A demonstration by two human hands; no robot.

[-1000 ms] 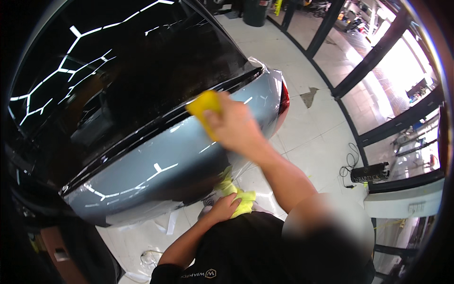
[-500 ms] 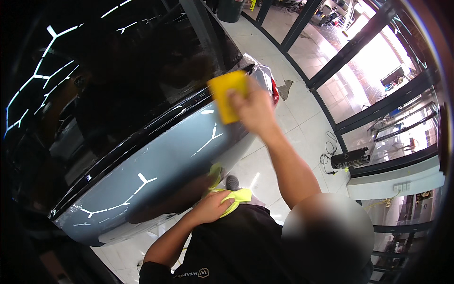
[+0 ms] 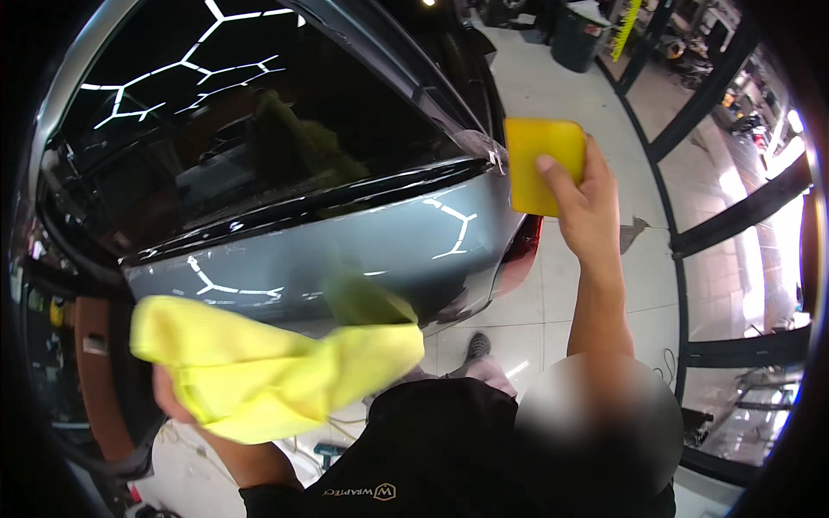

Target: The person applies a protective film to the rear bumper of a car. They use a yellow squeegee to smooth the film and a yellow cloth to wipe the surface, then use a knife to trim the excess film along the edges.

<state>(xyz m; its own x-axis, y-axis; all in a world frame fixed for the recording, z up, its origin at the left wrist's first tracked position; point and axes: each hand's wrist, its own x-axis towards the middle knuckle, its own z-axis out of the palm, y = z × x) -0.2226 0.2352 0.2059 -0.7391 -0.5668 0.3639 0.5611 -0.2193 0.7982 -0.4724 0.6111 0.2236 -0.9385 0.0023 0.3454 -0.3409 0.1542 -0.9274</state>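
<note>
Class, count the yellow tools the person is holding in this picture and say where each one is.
2. A flat yellow squeegee is pinched in the right hand, raised beside the car's rear corner. A crumpled yellow cloth is in the left hand, low in front of the grey panel. Others may be hidden.

The right hand (image 3: 587,203) is raised at the end of a bare, nearly straight forearm, level with the corner of the car's tail (image 3: 492,216) and just to its right, thumb and fingers pinched on a flat yellow card (image 3: 540,160). The left hand (image 3: 186,406) sits low, below the car's tail, mostly hidden, its fingers gripping a bunched yellow cloth (image 3: 276,367), the forearm bent up from the lower edge.
</note>
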